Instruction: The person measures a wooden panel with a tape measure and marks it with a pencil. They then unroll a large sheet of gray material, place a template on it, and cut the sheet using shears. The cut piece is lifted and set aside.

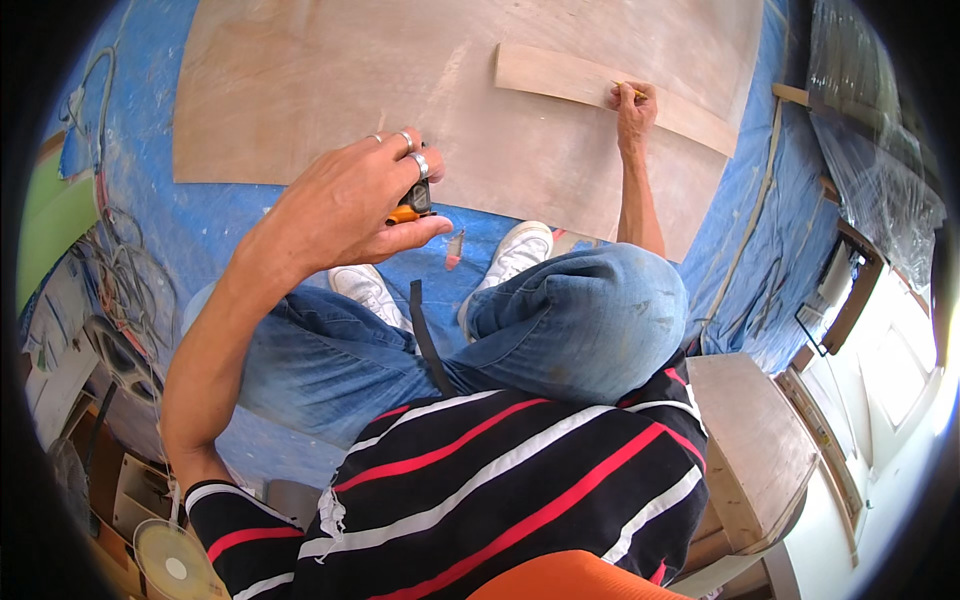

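My left hand [349, 196], with rings on its fingers, is raised in front of my knees and closed around a small black and orange tool [417, 201]. It looks like a tape measure, though my fingers hide much of it. Further forward on the right, my right hand [636, 116] grips a yellow pencil [640, 94]. That hand is at the near edge of a narrow plywood strip [544, 73], where the pencil tip points left over the wood. The strip lies on a large plywood sheet [300, 105] and reaches toward the sheet's right edge.
Blue tarpaulin [142, 217] covers the floor. Tangled cables and hoses [112, 274] lie at the left, with an electric fan [174, 568] at the lower left. A wooden box [757, 442] stands behind me on the right. Clear plastic sheeting [874, 142] hangs at the upper right.
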The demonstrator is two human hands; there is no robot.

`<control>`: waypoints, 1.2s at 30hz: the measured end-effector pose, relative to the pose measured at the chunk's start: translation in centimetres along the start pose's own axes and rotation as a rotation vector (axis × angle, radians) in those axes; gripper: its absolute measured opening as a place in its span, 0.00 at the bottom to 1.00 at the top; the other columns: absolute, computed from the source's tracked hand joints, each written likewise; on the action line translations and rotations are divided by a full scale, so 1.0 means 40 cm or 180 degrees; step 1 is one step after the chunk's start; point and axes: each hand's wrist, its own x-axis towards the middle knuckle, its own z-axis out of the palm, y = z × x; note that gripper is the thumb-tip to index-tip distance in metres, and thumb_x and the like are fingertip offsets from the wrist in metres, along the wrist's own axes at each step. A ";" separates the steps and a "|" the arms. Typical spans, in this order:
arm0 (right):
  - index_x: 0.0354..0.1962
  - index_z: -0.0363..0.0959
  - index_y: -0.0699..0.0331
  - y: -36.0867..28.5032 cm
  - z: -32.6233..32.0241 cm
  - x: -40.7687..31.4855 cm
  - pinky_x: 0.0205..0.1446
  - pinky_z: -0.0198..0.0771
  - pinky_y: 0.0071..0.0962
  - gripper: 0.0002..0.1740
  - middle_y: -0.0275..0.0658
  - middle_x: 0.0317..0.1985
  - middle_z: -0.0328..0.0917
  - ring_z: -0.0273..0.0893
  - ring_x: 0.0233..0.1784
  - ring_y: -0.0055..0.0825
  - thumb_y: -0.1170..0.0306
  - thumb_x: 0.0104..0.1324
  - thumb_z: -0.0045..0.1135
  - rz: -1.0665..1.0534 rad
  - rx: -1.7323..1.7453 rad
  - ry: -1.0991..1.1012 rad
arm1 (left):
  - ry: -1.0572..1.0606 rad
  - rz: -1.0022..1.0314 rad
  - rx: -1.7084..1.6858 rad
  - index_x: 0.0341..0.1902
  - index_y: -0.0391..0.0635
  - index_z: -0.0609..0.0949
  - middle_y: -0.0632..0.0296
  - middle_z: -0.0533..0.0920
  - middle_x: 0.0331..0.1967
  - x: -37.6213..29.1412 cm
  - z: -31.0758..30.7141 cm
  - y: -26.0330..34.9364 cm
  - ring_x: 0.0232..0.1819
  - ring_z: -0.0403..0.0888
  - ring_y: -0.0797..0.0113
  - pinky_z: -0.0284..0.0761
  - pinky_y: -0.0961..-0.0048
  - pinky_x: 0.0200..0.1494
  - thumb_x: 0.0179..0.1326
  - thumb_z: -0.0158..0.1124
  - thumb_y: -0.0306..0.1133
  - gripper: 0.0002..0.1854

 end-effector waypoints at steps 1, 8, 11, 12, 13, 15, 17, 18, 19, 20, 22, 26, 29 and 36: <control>0.38 0.71 0.65 0.005 0.001 0.001 0.37 0.76 0.21 0.07 0.36 0.29 0.81 0.77 0.30 0.18 0.70 0.73 0.57 -0.0006 0.0024 0.0003 | -0.0034 -0.0033 0.0016 0.48 0.44 0.80 0.53 0.80 0.45 0.002 0.001 0.001 0.47 0.81 0.49 0.77 0.57 0.51 0.58 0.74 0.45 0.21; 0.38 0.71 0.66 0.006 0.002 0.000 0.35 0.73 0.21 0.07 0.34 0.27 0.79 0.75 0.29 0.18 0.70 0.71 0.56 -0.0027 -0.0736 0.0126 | -0.0127 -0.0082 0.0008 0.48 0.44 0.80 0.53 0.80 0.46 0.013 0.007 -0.004 0.47 0.81 0.49 0.77 0.57 0.51 0.59 0.74 0.45 0.21; 0.37 0.72 0.66 -0.002 0.005 -0.001 0.34 0.71 0.21 0.07 0.34 0.26 0.78 0.74 0.29 0.17 0.70 0.69 0.56 0.0010 -0.0580 0.0269 | -0.0153 -0.0031 -0.0015 0.48 0.44 0.79 0.53 0.80 0.46 0.015 0.003 -0.011 0.47 0.81 0.48 0.77 0.57 0.51 0.59 0.73 0.46 0.21; 0.37 0.72 0.66 -0.004 0.006 -0.001 0.34 0.71 0.21 0.07 0.34 0.26 0.78 0.74 0.29 0.17 0.70 0.69 0.56 -0.0025 -0.0419 0.0225 | -0.0147 -0.0034 -0.0023 0.48 0.44 0.79 0.53 0.80 0.46 0.015 0.003 -0.012 0.47 0.80 0.48 0.77 0.57 0.50 0.59 0.73 0.45 0.21; 0.36 0.72 0.66 -0.004 0.007 -0.001 0.34 0.71 0.21 0.07 0.34 0.26 0.78 0.74 0.29 0.17 0.70 0.68 0.56 -0.0027 -0.0297 0.0243 | -0.0122 -0.0037 -0.0045 0.48 0.44 0.79 0.53 0.80 0.46 0.013 0.003 -0.011 0.47 0.80 0.48 0.77 0.57 0.50 0.59 0.73 0.45 0.21; 0.36 0.72 0.66 -0.004 0.006 -0.002 0.34 0.71 0.21 0.07 0.34 0.26 0.78 0.74 0.29 0.17 0.70 0.68 0.57 -0.0025 -0.0381 0.0148 | -0.0129 -0.0071 -0.0042 0.48 0.44 0.79 0.53 0.80 0.46 0.012 0.003 -0.010 0.47 0.80 0.48 0.77 0.57 0.50 0.59 0.73 0.45 0.21; 0.37 0.72 0.66 -0.002 0.000 -0.002 0.34 0.71 0.21 0.06 0.34 0.27 0.79 0.74 0.29 0.18 0.71 0.69 0.56 0.0070 -0.0858 0.0030 | -0.0168 -0.0131 0.0002 0.48 0.44 0.79 0.53 0.80 0.46 0.013 0.002 -0.010 0.47 0.80 0.48 0.77 0.57 0.50 0.59 0.73 0.45 0.21; 0.38 0.71 0.66 0.000 -0.003 -0.003 0.34 0.72 0.21 0.06 0.35 0.27 0.79 0.75 0.29 0.18 0.71 0.70 0.56 -0.0062 -0.0718 -0.0008 | -0.0186 -0.0092 0.0015 0.48 0.44 0.79 0.53 0.80 0.46 0.014 0.002 -0.011 0.47 0.80 0.48 0.77 0.57 0.50 0.59 0.73 0.45 0.21; 0.38 0.71 0.66 0.001 -0.007 -0.003 0.34 0.72 0.22 0.07 0.35 0.28 0.79 0.75 0.29 0.18 0.71 0.70 0.57 -0.0096 -0.0648 0.0068 | -0.0189 -0.0052 0.0015 0.48 0.44 0.79 0.53 0.80 0.46 0.016 0.002 -0.012 0.47 0.80 0.47 0.77 0.56 0.50 0.59 0.73 0.44 0.21; 0.39 0.71 0.66 0.002 -0.011 -0.004 0.35 0.72 0.22 0.07 0.35 0.28 0.80 0.75 0.29 0.18 0.71 0.70 0.57 -0.0037 -0.0615 0.0160 | -0.0221 -0.0072 0.0015 0.48 0.44 0.79 0.53 0.80 0.46 0.017 0.002 -0.014 0.47 0.80 0.47 0.77 0.56 0.50 0.59 0.74 0.44 0.21; 0.40 0.71 0.66 0.003 -0.015 -0.004 0.35 0.73 0.22 0.07 0.36 0.29 0.80 0.75 0.29 0.19 0.71 0.71 0.57 0.0001 -0.0213 0.0286 | -0.0194 -0.0081 -0.0023 0.48 0.44 0.79 0.53 0.80 0.46 0.017 0.001 -0.016 0.47 0.80 0.47 0.77 0.57 0.50 0.59 0.74 0.44 0.21; 0.39 0.71 0.66 0.003 -0.012 -0.001 0.35 0.73 0.22 0.07 0.36 0.29 0.80 0.75 0.29 0.19 0.70 0.72 0.57 0.0036 -0.0064 0.0255 | -0.0124 -0.0085 0.0012 0.48 0.44 0.79 0.53 0.80 0.46 0.012 0.002 -0.016 0.47 0.81 0.48 0.77 0.57 0.51 0.58 0.74 0.45 0.22; 0.39 0.70 0.65 0.009 -0.010 0.002 0.34 0.73 0.22 0.07 0.36 0.28 0.80 0.75 0.29 0.19 0.70 0.72 0.57 -0.0015 -0.0171 0.0226 | -0.0109 -0.0113 0.0057 0.48 0.44 0.79 0.53 0.80 0.45 0.013 0.003 -0.015 0.46 0.81 0.48 0.77 0.57 0.50 0.58 0.74 0.46 0.22; 0.38 0.71 0.66 0.029 -0.030 0.010 0.34 0.73 0.23 0.07 0.36 0.26 0.79 0.76 0.28 0.19 0.70 0.70 0.56 -0.0038 -0.0750 0.0312 | -0.0197 -0.0100 0.0079 0.47 0.45 0.79 0.53 0.80 0.45 0.017 0.002 -0.011 0.46 0.81 0.49 0.77 0.56 0.50 0.59 0.74 0.46 0.21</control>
